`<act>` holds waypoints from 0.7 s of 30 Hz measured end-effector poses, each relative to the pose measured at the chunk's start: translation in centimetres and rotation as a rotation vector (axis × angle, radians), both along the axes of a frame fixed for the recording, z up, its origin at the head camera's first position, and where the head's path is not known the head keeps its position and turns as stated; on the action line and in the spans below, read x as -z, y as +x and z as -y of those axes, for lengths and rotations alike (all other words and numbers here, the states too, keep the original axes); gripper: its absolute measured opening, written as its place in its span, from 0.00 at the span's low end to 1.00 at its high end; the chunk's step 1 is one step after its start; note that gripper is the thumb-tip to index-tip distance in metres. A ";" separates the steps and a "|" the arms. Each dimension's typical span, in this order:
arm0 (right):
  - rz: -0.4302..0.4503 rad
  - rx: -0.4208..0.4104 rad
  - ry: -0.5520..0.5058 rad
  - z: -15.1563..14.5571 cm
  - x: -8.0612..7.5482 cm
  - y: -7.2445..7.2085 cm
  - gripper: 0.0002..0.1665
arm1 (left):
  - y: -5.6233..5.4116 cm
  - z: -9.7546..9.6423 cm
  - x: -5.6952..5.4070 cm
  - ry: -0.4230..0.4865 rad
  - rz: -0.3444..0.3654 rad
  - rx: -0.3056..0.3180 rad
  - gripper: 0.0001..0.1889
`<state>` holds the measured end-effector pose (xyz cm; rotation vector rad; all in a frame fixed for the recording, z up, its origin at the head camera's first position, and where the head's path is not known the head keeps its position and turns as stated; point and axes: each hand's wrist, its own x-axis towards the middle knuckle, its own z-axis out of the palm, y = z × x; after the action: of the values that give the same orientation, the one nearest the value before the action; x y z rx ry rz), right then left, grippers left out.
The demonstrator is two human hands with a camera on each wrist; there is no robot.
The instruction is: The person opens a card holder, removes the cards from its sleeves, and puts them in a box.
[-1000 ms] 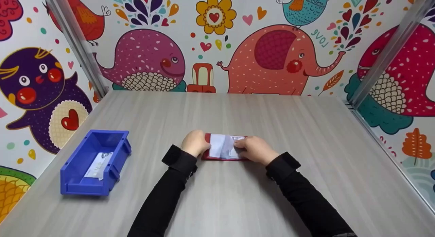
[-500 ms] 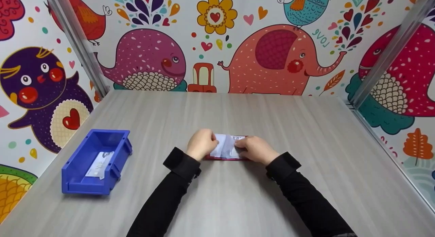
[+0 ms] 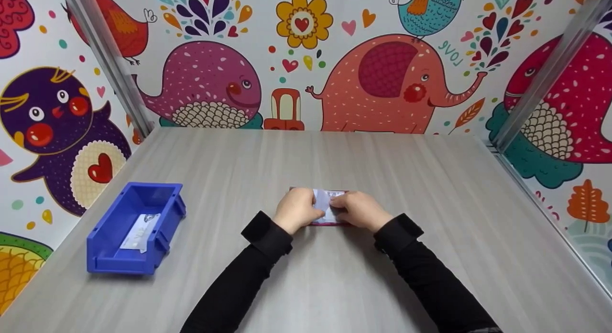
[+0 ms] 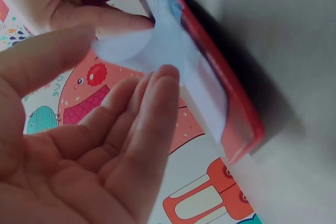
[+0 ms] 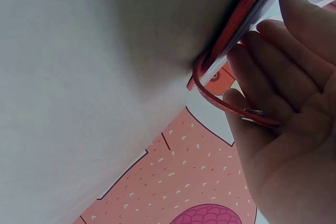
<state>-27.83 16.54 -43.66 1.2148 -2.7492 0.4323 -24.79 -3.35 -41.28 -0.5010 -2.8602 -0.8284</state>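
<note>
A red card holder (image 4: 236, 98) lies open on the table between my hands, with whitish translucent sleeves (image 4: 168, 51) inside. In the left wrist view one sleeve stands lifted. My left hand (image 3: 297, 209) is over the holder's left half; its fingertips (image 4: 167, 74) touch the raised sleeve, thumb apart from them. On the right half, my right hand (image 3: 361, 209) grips the holder's edge, thumb on the inner page. A thin red strap (image 5: 220, 103) loops from the holder to this hand's fingers. The left hand hides most of the left cover in the head view.
To the left stands a blue bin (image 3: 98, 263) with a white card (image 3: 141, 231) lying inside. The wood-grain table (image 3: 315, 285) runs back to a wall (image 3: 287, 75) printed with cartoon animals. Metal posts (image 3: 112, 60) stand at its corners.
My left hand has moved right from the holder's left edge, across the white sleeve to the middle. The right hand has stayed in place.
</note>
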 end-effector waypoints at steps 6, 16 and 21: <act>-0.017 -0.009 -0.013 -0.1 0.1 -0.1 0.16 | -0.1 -0.6 0.3 -0.020 -0.018 -0.004 0.23; -0.006 -0.023 -0.040 -0.1 0.1 0.0 0.14 | -0.3 -1.0 0.8 -0.018 -0.007 -0.026 0.13; -0.007 -0.036 -0.061 -0.2 0.0 -0.1 0.13 | -0.4 -0.8 0.8 0.009 0.021 -0.029 0.12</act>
<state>-27.89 16.77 -43.70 1.2506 -2.6906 0.5110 -25.16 -2.52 -42.11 -0.4515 -2.8743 -0.8460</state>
